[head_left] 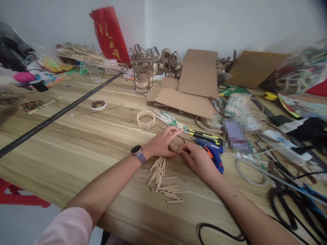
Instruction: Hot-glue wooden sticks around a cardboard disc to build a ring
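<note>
My left hand (pixel 161 143), with a watch on its wrist, curls over a small ring of short wooden sticks (pixel 175 147) on the wooden table (pixel 84 143). My right hand (pixel 198 160) pinches the same ring from its right side. Both hands are closed on it. Several loose cut sticks (pixel 163 178) lie just in front of my hands. A finished stick ring (pixel 145 119) stands a little farther back. A blue glue gun (pixel 214 153) lies right beside my right hand.
Cardboard sheets (pixel 190 85) and stick-built models (pixel 143 76) stand at the back. Yellow-handled pliers (pixel 204 135), scissors (pixel 288 200), cables and packaging crowd the right side. A black strip (pixel 56 115) crosses the table's left. A red bag (pixel 109 34) leans on the wall.
</note>
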Action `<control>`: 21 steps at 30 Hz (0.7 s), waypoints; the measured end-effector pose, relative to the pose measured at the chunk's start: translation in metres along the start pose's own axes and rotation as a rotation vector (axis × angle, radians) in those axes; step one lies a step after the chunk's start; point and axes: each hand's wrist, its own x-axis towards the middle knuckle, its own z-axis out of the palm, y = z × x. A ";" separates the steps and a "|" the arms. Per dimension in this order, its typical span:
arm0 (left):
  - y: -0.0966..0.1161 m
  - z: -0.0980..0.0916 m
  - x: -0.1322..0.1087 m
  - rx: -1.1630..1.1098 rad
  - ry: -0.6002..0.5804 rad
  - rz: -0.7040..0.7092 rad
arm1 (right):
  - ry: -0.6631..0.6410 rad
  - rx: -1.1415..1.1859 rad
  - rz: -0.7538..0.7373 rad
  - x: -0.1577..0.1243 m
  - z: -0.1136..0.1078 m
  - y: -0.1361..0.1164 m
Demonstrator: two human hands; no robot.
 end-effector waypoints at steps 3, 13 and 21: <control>0.000 0.000 0.000 -0.012 0.001 -0.012 | -0.006 -0.004 -0.001 0.000 -0.001 0.000; -0.005 -0.002 0.001 -0.115 -0.028 -0.058 | 0.085 -0.012 0.065 -0.005 -0.032 0.002; -0.006 -0.002 0.001 -0.102 -0.050 -0.069 | 0.066 -0.298 0.403 -0.034 -0.068 0.026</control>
